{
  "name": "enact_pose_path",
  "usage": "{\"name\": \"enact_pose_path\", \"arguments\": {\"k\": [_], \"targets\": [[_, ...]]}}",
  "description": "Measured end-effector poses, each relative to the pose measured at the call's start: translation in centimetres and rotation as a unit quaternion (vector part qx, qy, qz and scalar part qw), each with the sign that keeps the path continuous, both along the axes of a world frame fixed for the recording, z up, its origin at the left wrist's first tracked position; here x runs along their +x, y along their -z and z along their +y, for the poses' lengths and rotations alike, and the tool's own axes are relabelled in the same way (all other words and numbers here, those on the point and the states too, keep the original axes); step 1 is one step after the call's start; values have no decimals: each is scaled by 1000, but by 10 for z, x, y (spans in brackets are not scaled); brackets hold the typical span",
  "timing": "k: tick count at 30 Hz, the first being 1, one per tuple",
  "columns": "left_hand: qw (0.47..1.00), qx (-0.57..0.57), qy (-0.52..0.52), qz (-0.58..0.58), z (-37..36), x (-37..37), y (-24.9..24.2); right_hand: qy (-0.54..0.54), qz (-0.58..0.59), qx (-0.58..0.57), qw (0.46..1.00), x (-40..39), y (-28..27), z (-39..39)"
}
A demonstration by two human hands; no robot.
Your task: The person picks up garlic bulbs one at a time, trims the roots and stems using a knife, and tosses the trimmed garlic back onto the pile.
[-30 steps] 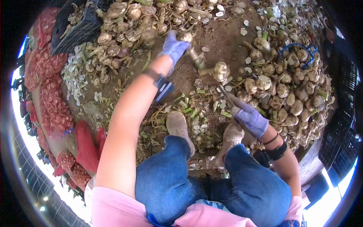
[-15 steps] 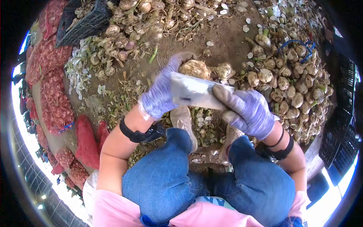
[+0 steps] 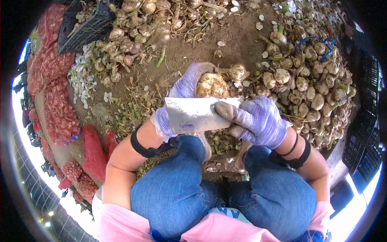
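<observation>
A purple-gloved left hand of mine [image 3: 188, 82] is wrapped around a garlic bulb [image 3: 210, 85], whose brown, rough root side shows. In my right hand [image 3: 262, 121], gloved the same way with dirty fingertips, is a cleaver [image 3: 193, 116] with a wide, pale metal blade. The thumb presses on the face of the blade. The blade lies across the front of the bulb, its upper edge overlapping the bulb's lower side in this view, and it hides part of my left hand and wrist. Just beyond the held bulb, another garlic bulb [image 3: 238, 72] sits on the ground.
A large heap of garlic bulbs [image 3: 312, 94] lies at the right, with blue cord [image 3: 318, 40] on it. More stalked garlic [image 3: 135, 42] spreads at upper left beside a black crate [image 3: 90, 26]. Filled red mesh bags [image 3: 60, 107] line the left; black crates [image 3: 360, 141] stand far right.
The cleaver has come down and left, its blade now nearly level and facing up at me. The held bulb has shifted slightly right and down, with its root side more visible.
</observation>
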State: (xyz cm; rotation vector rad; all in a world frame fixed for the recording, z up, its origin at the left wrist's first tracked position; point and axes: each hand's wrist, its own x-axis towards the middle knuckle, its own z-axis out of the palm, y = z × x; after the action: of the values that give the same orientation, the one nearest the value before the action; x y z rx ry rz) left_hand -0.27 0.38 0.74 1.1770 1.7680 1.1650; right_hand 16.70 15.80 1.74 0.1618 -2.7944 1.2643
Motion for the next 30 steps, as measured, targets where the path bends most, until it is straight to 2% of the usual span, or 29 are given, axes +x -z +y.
{"name": "enact_pose_path", "arguments": {"k": [4, 7, 8, 9, 10, 11, 12, 13, 15, 17, 19, 20, 22, 24, 25, 29, 30], "targets": [[990, 80, 4, 118, -2, 6, 14, 19, 28, -11, 999, 8, 15, -3], [997, 62, -31, 16, -5, 19, 32, -8, -33, 42, 999, 21, 26, 0], [991, 60, -18, 119, -7, 20, 34, 24, -4, 47, 999, 26, 33, 1], [996, 88, -18, 15, -5, 15, 25, 155, -106, 59, 981, 42, 62, 13], [994, 102, -24, -18, -7, 15, 13, 278, -209, 62, 936, 59, 91, 24], [992, 114, -35, -49, -12, 16, 2, 325, -169, -16, 930, 84, 110, 40], [995, 100, -28, -1, -9, 15, -4, 371, -229, -99, 894, 94, 117, 44], [996, 78, -10, 50, -8, 10, -3, 337, -197, -91, 916, 94, 108, 43], [994, 90, 10, 53, -5, 8, 13, 319, -245, -120, 908, 85, 99, 34], [993, 110, 34, 9, -1, 8, 14, 278, -190, -210, 918, 72, 86, 27], [988, 126, 90, -1, 3, -1, 13, 254, -234, -332, 878, 59, 51, 28], [983, 134, 129, 5, 3, -8, 13, 228, -206, -349, 885, 57, 43, 28], [973, 122, 194, -23, 6, -15, 10, 179, -250, -363, 879, 51, 19, 32], [960, 135, 244, 5, 7, -20, 15, 132, -293, -387, 864, 47, 2, 36], [952, 141, 270, 19, 7, -20, 16, 129, -277, -378, 874, 44, -2, 35], [924, 184, 310, 123, 11, -10, 14, 105, -260, -370, 886, 30, -11, 30], [926, 190, 306, 109, 13, -10, 10, 105, -290, -365, 878, 31, -7, 32]]}}
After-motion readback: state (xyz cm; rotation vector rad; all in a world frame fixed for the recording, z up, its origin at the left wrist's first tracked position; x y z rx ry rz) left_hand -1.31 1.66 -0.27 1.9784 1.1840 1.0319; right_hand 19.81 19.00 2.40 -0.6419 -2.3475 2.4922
